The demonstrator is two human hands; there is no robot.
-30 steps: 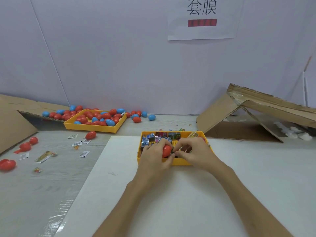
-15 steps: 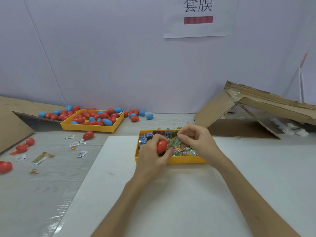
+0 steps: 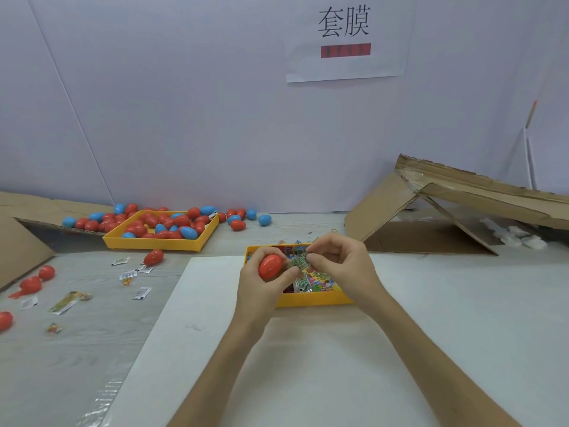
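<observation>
The left hand (image 3: 261, 288) grips a red egg (image 3: 270, 266) above the near tray (image 3: 311, 300). The right hand (image 3: 341, 266) pinches a green wrapper (image 3: 299, 262) just beside the egg; the left thumb touches the wrapper too.

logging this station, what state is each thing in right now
left hand, grips the red egg
right hand, pinches the green wrapper
red egg, closed, held over the near tray
green wrapper, crinkled, right beside the egg
near tray, holds colourful packets
far tray, full of red and blue eggs
cardboard box, on its side, open
</observation>
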